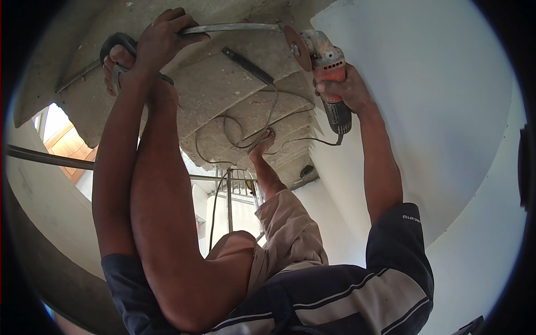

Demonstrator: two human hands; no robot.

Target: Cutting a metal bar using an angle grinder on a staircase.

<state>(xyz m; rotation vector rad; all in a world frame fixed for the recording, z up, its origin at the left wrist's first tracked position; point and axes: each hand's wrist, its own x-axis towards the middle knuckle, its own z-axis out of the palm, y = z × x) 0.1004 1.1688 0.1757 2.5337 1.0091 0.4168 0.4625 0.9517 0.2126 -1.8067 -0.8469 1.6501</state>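
My left hand is closed on a thin grey metal bar, with its thumb along the underside. My right hand grips an angle grinder by its red and black body. The grinder's reddish-brown disc is at the bar's right end; whether they touch I cannot tell. My left foot, in a dark sandal, is planted beside my left wrist. A thin rod extends leftward from the foot; I cannot tell whether it is the same bar.
A long black piece with a cord lies on rough concrete steps. Loops of cable spread below it, near my other foot. A white wall rises at right. A metal rail runs at left.
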